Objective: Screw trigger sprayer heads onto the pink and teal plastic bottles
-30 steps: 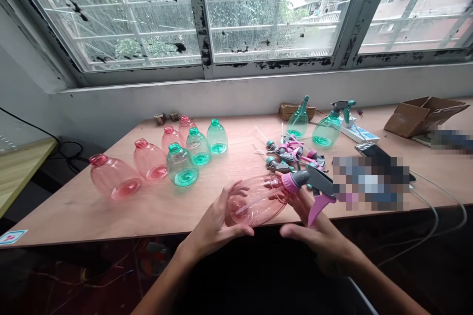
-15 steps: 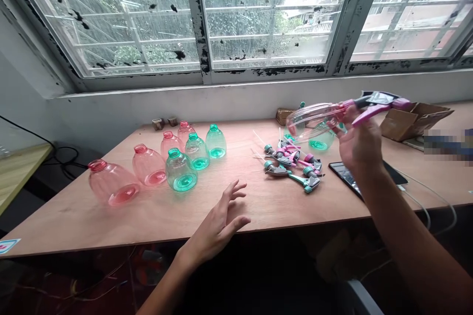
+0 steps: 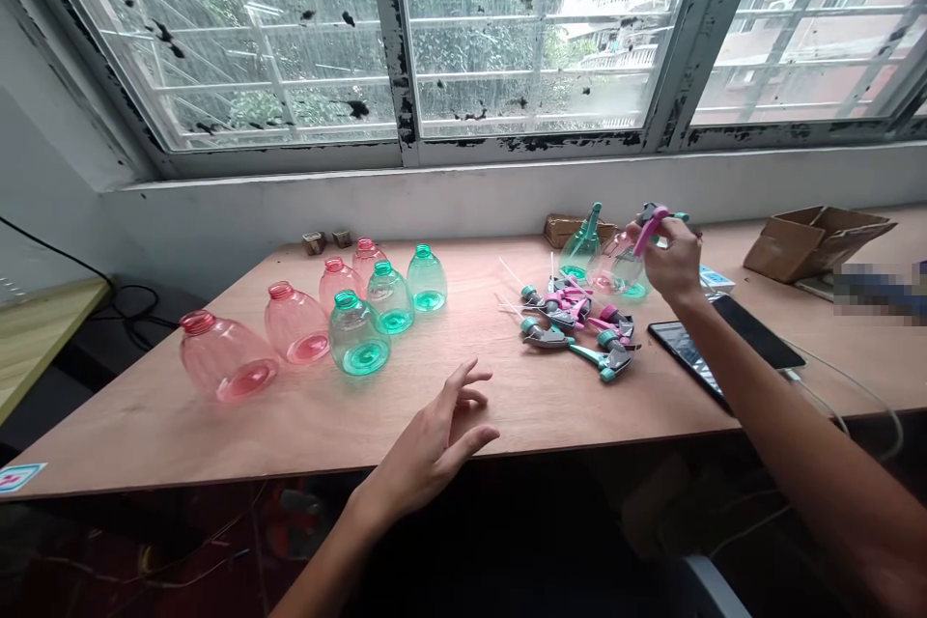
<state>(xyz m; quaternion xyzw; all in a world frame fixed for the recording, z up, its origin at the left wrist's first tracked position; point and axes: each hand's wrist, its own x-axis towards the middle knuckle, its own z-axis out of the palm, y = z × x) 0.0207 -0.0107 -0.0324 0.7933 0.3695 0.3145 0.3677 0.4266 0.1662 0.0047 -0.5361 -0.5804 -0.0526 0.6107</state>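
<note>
While the left hand [image 3: 438,435] stays where it was half a second ago, the right hand [image 3: 673,261] has swung the clear pink plastic spray bottle with a grey-and-pink trigger head [image 3: 603,268] down from a nearly level carry to an almost upright stance. Take the loose heap of grey, pink and teal plastic spray heads [image 3: 575,311] as the landmark. The pink spray bottle is now just behind it, toward the window, between the clear green spray bottle with an upright teal trigger [image 3: 583,246] and a second clear green spray bottle [image 3: 635,291], which it partly covers. That appears to bring it in with the fitted bottles, though whether its base already bears on the pale wooden tabletop [image 3: 499,406] cannot be told.

The right hand is closed around the neck and head, its fingers partly hidden. The left hand (empty, thumb well apart, fingers loosely curved) lies left of the heap and nearer the person; contact with the tabletop is unclear. Farther left of the heap stand four headless clear pink bottles [image 3: 296,323] and three headless clear green bottles [image 3: 360,343].
</note>
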